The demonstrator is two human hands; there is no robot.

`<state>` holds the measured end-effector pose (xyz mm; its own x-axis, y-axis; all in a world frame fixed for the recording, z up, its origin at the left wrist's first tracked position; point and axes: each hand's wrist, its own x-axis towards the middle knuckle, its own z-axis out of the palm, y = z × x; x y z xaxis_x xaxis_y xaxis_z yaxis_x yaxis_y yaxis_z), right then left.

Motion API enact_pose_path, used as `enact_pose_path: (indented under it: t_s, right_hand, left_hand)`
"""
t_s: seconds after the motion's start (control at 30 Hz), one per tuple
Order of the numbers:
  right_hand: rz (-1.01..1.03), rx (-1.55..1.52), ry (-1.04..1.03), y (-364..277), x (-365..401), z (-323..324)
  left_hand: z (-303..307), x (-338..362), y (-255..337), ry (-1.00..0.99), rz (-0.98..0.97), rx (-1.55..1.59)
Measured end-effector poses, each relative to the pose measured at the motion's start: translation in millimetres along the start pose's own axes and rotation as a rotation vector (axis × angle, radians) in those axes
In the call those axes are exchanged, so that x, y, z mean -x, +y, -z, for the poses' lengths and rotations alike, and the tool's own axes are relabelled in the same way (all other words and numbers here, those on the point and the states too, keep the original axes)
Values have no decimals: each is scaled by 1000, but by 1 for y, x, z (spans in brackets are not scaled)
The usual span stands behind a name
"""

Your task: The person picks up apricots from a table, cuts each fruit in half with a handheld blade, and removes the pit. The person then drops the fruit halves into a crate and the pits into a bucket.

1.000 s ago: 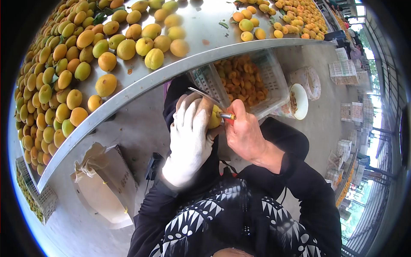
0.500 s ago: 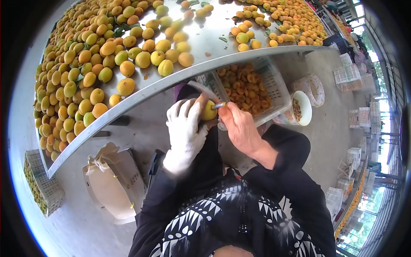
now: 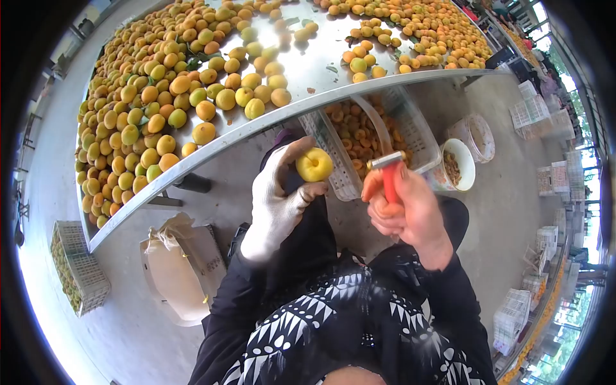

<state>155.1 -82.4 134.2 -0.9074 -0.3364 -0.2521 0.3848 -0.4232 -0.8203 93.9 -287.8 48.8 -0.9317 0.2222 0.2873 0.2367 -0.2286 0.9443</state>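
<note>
In the head view, my left hand (image 3: 276, 202) wears a white knitted glove and grips a yellow apricot (image 3: 314, 165) between thumb and fingers. The apricot's dimpled end faces up toward me. To its right, my bare right hand (image 3: 410, 208) is closed around the red handle of a peeler (image 3: 390, 179). The peeler's metal head points up and away, apart from the fruit. Behind both hands, a plastic crate (image 3: 420, 138) holds many orange, cut-looking fruit pieces (image 3: 359, 131).
A metal-topped table (image 3: 314, 58) piled with whole apricots (image 3: 144, 109) stands ahead, its raised edge (image 3: 212, 142) crossing above my hands. Two buckets (image 3: 463, 163) stand right of the crate. A cardboard box (image 3: 179, 269) and a fruit-filled basket (image 3: 83, 266) sit on the left floor.
My right hand has drawn the peeler away from the apricot, to the right. My left hand still holds the apricot, now more exposed. The view has shifted slightly.
</note>
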Motion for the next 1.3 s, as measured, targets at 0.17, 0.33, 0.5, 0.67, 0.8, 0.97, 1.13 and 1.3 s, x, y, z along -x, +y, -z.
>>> enact_pose_path:
  t_s: [0.17, 0.33, 0.5, 0.67, 0.8, 0.97, 1.13, 1.3]
  right_hand:
    - [312, 636, 309, 38, 33, -2]
    - [659, 948, 364, 50, 52, -8]
    - [775, 1031, 411, 48, 61, -9]
    - [770, 1061, 459, 52, 67, -5]
    - [747, 1072, 497, 58, 70, -3]
    - [819, 1078, 500, 61, 65, 9]
    - [800, 1074, 482, 63, 57, 18]
    - [734, 1075, 488, 65, 50, 20]
  left_hand:
    - [-19, -6, 50, -45, 58, 178]
    - [-43, -6, 80, -144, 67, 231]
    - [-53, -6, 82, -227, -115, 26]
    - [-60, -3, 83, -225, -206, -54]
    - [-65, 1, 89, -167, -253, -178]
    - [-72, 7, 87, -175, -41, -99]
    - [-75, 3, 85, -191, -168, -183]
    - [-83, 0, 83, -186, -67, -8]
